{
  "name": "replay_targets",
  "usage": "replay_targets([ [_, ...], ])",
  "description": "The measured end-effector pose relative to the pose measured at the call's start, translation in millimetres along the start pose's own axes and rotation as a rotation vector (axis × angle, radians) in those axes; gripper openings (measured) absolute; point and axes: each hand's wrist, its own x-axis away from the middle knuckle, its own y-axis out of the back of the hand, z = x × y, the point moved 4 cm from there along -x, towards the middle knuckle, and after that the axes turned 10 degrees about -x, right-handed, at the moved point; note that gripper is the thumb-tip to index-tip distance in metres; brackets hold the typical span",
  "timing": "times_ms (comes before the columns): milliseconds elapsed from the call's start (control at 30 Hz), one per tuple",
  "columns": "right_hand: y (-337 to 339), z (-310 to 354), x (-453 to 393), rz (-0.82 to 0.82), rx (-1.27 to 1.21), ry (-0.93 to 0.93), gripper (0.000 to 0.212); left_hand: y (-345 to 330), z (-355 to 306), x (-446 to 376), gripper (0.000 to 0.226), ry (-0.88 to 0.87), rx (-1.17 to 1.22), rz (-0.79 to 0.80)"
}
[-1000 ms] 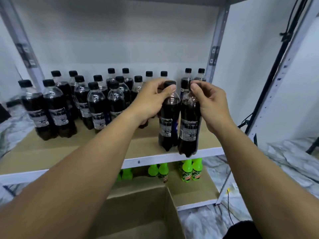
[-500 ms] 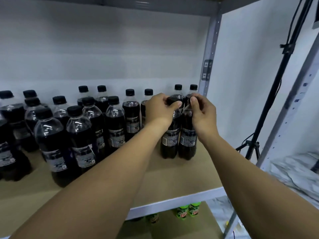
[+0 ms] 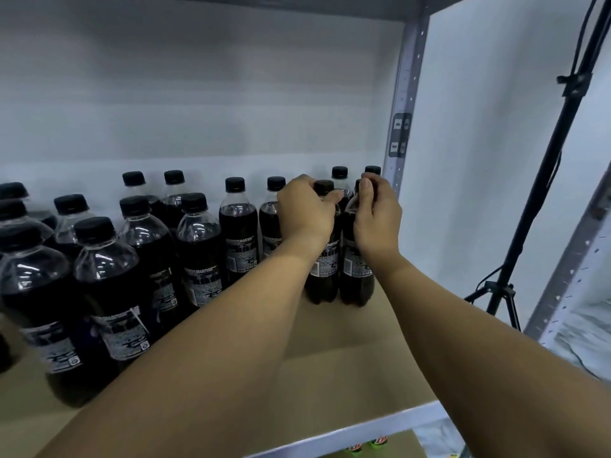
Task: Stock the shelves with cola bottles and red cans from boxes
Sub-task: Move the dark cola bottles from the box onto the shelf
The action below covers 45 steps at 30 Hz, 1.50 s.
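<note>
Now placing | left hand (image 3: pixel 305 209) and right hand (image 3: pixel 377 216) each pinching a cola bottle (image 3: pixel 322 259) neck (bases seemingly down on the shelf (image 3: pixel 347 352)) | next: releasing, withdrawing.

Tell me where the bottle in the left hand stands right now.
The left-hand bottle stands on the shelf board, right of centre in the head view, touching the right-hand bottle, in front of the back-row bottles.

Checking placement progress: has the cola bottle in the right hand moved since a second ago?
Yes. The bottle in the right hand went from over the shelf's front edge inward, and now stands on the board.
</note>
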Motion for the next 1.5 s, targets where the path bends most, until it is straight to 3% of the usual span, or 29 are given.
replay_targets([
  [633, 3, -5, -11, 0.138, 0.04, -0.053, 0.043, -3, 1, -4, 0.037, -0.022, -0.051, 0.053],
  [800, 14, 4, 0, 0.201, 0.018, -0.076, 0.057, 4, 8, 11, 0.07, 0.022, 0.017, 0.107],
  [900, 28, 14, 14, 0.204, 0.1, -0.039, 0.065, 17, 18, 29, 0.07, 0.035, 0.083, 0.104],
  [1200, 68, 49, 150, 0.342, -0.084, -0.203, 0.048, 94, 62, 150, 0.032, 0.072, 0.291, 0.207],
  [1333, 72, 68, 237, 0.384, -0.224, -0.304, 0.041, 136, 93, 237, 0.028, 0.137, 0.371, 0.246],
  [1500, 74, 75, 343, 0.591, -0.288, -0.463, 0.036, 188, 151, 322, 0.028, 0.183, 0.297, 0.407],
])
